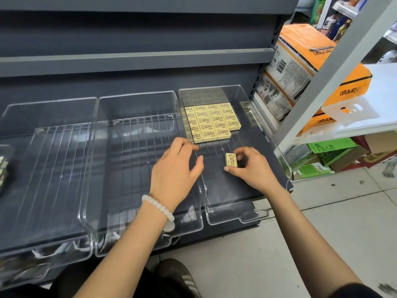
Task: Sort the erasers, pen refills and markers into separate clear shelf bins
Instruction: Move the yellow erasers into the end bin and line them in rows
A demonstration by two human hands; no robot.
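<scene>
Three clear shelf bins stand side by side on a dark grey shelf. The right bin (245,100) holds several pale yellow boxed erasers (211,122) laid flat in neat rows at its back. My right hand (251,166) is inside that bin and pinches one more yellow eraser (231,160) between thumb and fingers, in front of the rows. My left hand (176,171), with a white bead bracelet on the wrist, hovers over the wall between the middle and right bins, fingers loosely curled and holding nothing. The middle bin (137,100) and the left bin (49,106) hold no items that I can see.
A dark object (3,166) shows at the far left edge, cut off. To the right stands a white shelf unit (318,82) with orange tissue packs (300,52), and green boxes (328,151) lie on the tiled floor. Grey shelves rise behind the bins.
</scene>
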